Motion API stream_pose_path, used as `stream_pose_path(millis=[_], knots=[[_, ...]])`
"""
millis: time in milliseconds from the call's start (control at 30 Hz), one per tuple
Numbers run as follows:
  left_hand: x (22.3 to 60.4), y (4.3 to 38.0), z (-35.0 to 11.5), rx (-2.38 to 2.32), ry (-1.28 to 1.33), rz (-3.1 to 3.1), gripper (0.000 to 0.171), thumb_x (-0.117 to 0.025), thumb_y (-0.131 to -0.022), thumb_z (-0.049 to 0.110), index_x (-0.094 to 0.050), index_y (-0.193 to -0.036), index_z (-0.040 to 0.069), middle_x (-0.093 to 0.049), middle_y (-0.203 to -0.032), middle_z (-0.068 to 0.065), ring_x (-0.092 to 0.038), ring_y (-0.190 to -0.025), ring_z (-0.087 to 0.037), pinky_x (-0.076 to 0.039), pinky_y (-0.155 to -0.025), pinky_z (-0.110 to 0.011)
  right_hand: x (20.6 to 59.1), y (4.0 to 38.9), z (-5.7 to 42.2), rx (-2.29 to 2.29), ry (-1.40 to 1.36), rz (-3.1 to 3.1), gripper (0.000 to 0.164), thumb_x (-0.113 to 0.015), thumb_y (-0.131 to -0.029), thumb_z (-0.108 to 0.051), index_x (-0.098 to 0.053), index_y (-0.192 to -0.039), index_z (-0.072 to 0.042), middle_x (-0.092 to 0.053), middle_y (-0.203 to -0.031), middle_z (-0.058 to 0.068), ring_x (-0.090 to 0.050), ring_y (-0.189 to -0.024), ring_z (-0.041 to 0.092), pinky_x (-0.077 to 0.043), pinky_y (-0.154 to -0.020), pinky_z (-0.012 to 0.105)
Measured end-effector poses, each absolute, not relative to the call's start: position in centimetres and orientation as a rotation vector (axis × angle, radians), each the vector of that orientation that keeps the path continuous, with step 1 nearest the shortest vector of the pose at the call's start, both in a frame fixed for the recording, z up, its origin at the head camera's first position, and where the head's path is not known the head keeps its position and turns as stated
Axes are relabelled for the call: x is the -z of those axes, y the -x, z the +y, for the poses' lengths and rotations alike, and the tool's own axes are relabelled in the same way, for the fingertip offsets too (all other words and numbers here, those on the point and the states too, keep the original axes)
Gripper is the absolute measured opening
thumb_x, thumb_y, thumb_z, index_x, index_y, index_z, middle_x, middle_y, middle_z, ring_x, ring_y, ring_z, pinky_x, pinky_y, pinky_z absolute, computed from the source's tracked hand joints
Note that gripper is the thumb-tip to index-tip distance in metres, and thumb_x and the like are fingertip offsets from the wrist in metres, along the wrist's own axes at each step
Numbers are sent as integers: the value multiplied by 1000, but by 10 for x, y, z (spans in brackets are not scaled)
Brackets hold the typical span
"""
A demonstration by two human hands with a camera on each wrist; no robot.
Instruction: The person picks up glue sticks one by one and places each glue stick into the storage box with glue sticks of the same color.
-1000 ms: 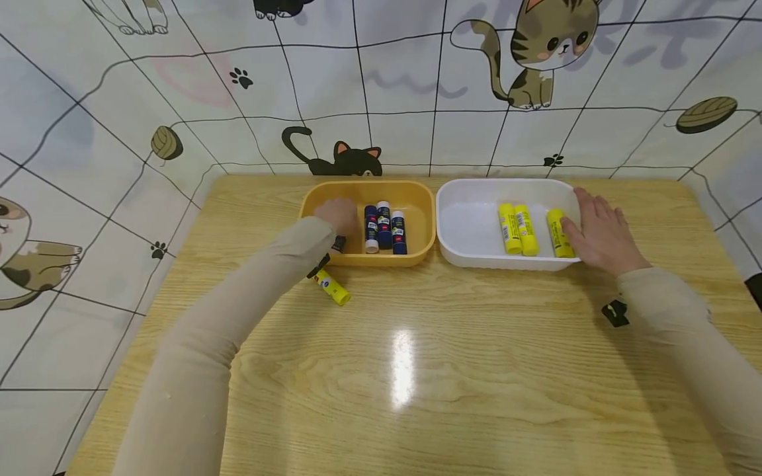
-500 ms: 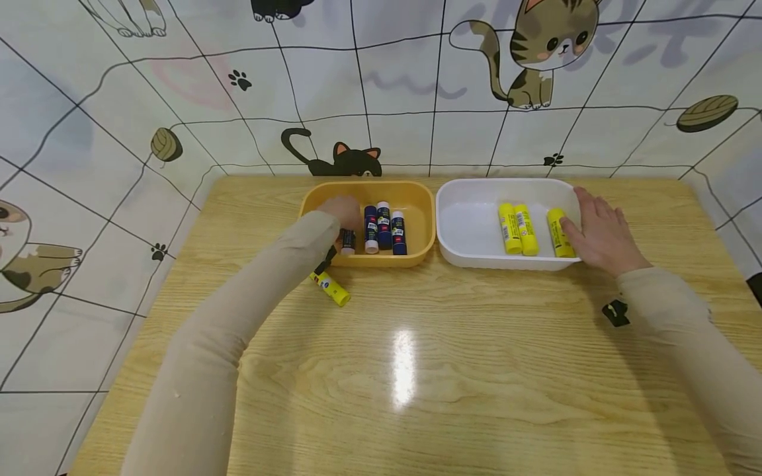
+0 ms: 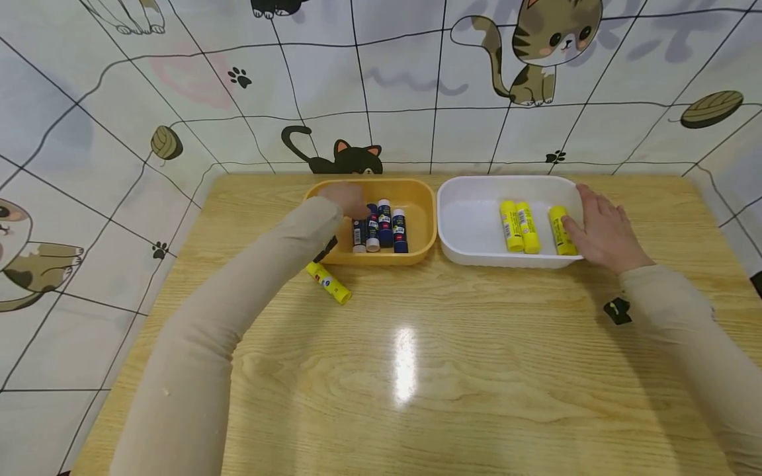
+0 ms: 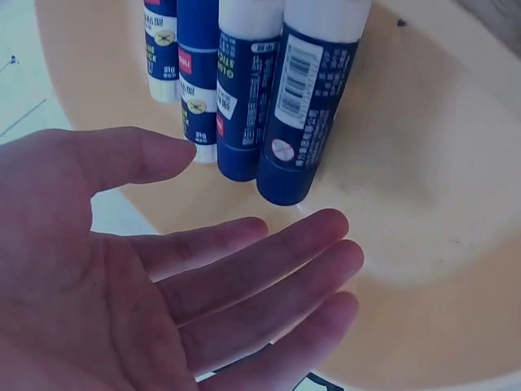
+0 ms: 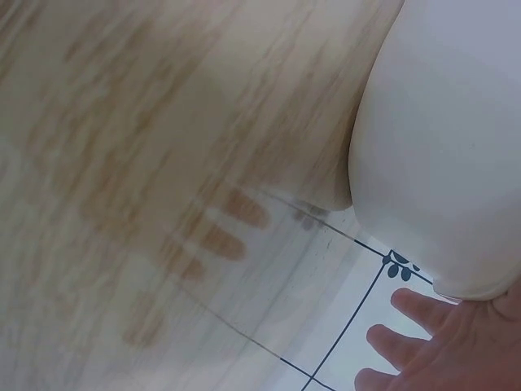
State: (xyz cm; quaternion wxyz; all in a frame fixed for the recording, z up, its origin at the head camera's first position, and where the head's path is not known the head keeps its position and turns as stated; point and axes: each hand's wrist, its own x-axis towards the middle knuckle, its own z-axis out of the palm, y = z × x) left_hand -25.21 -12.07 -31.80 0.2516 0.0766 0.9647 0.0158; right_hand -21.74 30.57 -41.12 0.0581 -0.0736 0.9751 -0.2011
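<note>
Inside the orange tray [image 3: 417, 256], several dark blue glue sticks [image 3: 385, 225] stand side by side in a row. My left hand [image 3: 348, 198] is over the tray's left part, its fingers extended and apart. In the left wrist view the nearest blue glue stick [image 4: 305, 114] lies just beyond the thumb and fingertips, with nothing in the hand. My right hand [image 3: 610, 231] rests against the right end of the white tray [image 3: 467, 215], thumb at the rim and fingers spread along the outside. Three yellow glue sticks [image 3: 510, 227] are in that tray.
Another yellow glue stick [image 3: 329, 284] lies on the wooden table [image 3: 476, 370] in front of the orange tray, partly under the left sleeve. Both trays stand side by side near the back edge, before a cat-patterned backdrop [image 3: 405, 86].
My left hand lets go of a blue glue stick, which now stands at the left of the row, and has lifted slightly away. The right hand stays at the white tray.
</note>
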Motion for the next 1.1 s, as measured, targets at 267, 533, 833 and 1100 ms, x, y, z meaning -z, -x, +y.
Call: stream_pose_path(millis=[267, 533, 833, 1100], knots=[[327, 239, -116, 61, -172, 2628, 28, -56, -93, 31, -64, -106, 7, -60, -104, -8, -54, -88, -24, -46, -81, -38, 411, 218, 306, 612, 223, 2954, 71, -29, -101, -35, 5, -152, 3, -10, -146, 43, -8, -135, 57, 3, -108, 65], [327, 230, -116, 152, -188, 2621, 33, -56, -94, 31, -66, -113, 6, -63, -106, -8, -55, -85, -22, -47, -78, -39, 411, 218, 306, 617, 213, 2950, 72, -30, -101, -34, 6, -151, 3, -9, -147, 42, -9, -135, 58, 3, -107, 65], [316, 213, -122, 329, -400, 2791, 16, -58, -92, 21, -65, -95, 7, -55, -71, -3, -50, -63, -20, -47, -68, -42, 412, 218, 306, 635, 201, 2936, 73, -31, -101, -34, 8, -151, 2, -7, -148, 42, -7, -135, 57, 4, -108, 64], [307, 189, -121, 410, -544, 2796, 25, -60, -89, 18, -62, -110, 5, -63, -81, -7, -57, -70, -25, -45, -79, -49, 412, 219, 306, 640, 201, 2940, 73, -32, -101, -33, 7, -152, 1, -9, -146, 43, -10, -134, 58, 2, -108, 64]])
